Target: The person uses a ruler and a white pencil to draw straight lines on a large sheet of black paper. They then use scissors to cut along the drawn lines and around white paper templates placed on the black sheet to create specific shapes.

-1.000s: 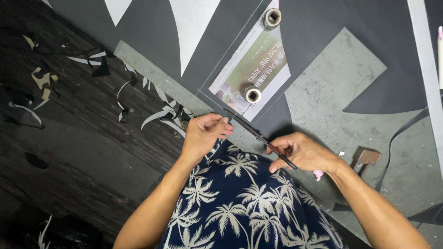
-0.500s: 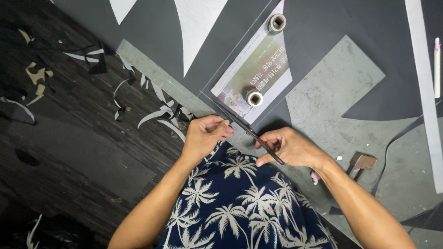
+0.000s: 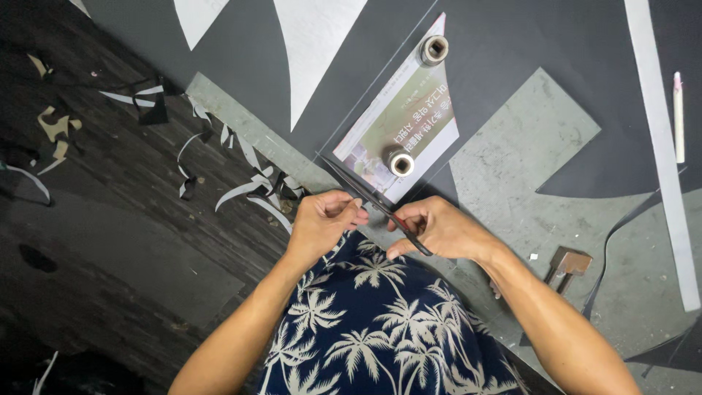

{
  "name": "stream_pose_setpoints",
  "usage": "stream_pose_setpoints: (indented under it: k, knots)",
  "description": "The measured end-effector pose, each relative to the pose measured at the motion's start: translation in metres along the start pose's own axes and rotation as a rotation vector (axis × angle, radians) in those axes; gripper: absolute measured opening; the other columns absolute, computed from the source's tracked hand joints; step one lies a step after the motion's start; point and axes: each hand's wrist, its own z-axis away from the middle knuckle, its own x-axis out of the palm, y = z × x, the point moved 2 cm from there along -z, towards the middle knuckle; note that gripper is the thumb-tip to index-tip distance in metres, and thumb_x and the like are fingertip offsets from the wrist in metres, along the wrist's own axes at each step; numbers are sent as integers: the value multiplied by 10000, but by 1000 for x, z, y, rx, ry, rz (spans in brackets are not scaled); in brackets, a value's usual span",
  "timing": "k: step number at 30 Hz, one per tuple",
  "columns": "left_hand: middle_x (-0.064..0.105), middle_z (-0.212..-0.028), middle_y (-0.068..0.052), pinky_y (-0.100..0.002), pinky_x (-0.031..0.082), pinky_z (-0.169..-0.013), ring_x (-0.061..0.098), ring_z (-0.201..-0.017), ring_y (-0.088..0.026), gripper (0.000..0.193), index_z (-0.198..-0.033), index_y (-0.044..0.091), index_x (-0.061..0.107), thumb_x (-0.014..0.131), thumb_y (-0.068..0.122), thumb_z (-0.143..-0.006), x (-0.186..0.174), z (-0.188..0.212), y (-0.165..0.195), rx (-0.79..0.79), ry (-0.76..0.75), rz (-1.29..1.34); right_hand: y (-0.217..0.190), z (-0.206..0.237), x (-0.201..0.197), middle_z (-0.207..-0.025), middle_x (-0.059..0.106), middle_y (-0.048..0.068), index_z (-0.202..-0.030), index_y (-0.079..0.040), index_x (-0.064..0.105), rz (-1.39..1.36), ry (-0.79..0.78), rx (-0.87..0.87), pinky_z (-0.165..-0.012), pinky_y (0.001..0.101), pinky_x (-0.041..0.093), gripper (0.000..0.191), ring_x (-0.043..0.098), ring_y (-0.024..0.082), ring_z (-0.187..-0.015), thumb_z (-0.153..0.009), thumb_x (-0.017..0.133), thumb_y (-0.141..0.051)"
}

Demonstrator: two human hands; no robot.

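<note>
Head view: a pair of scissors is held in the right hand, the fingers curled through the handles and the long dark blades pointing toward 10 o'clock. The left hand is pinched on the edge of the dark fabric just at the blades, thumb and fingertips pressed together.

Compared with a second ago, the blades are seen reaching further up and left, and the two hands have drawn closer together; by this the cut along the fabric edge appears to have advanced a little.

At 12 o'clock from the hands a printed sheet under clear plastic is held down by two round weights, the second weight lying at its far end. Fabric scraps are scattered on the floor at 9 o'clock. A small brown block lies on the tabletop at 3 o'clock.
</note>
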Motion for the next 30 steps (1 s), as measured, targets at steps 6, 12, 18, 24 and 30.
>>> stream_pose_setpoints:
  k: [6, 12, 18, 24, 30]
  knots:
    - [792, -878, -121, -266, 609, -670, 770, -778, -161, 207, -1038, -50, 714, 643, 133, -974, 0, -5, -11, 15, -5, -2, -4, -2, 0, -609, 580, -58, -958, -21, 772, -8, 1, 20, -517, 271, 399, 447, 503, 52, -564, -647, 946, -290]
    - [787, -809, -113, -281, 578, -643, 711, -682, -125, 236, -933, -44, 728, 677, 184, -968, 1, 9, 19, 20, -88, -250, 7, 12, -1, -580, 615, -22, -942, -60, 741, -15, 22, 79, -490, 308, 422, 442, 552, 109, -519, -631, 943, -300]
    - [789, -859, -58, -291, 568, -604, 738, -733, -131, 275, -1012, 34, 760, 750, 255, -850, 28, 41, 118, 278, -193, -717, 44, 78, -13, -609, 556, 5, -790, 19, 683, 59, 114, -69, -530, 333, 403, 482, 498, 122, -591, -745, 971, -365]
    - [605, -1353, -138, -456, 419, -1056, 508, -1277, -321, 477, -1222, 39, 676, 770, 295, -831, 79, -14, 181, 895, -390, -1159, 81, 140, 11, -648, 664, -51, -933, -104, 777, -122, 248, 204, -518, 300, 465, 410, 589, 90, -566, -659, 964, -345]
    - [394, -1519, -226, -534, 241, -1165, 320, -1424, -404, 649, -1336, 3, 579, 771, 315, -801, 81, -60, 170, 1076, -738, -1288, 100, 144, 87, -685, 646, -26, -1007, -12, 772, -596, 263, 112, -483, 250, 382, 380, 519, 54, -553, -745, 963, -210]
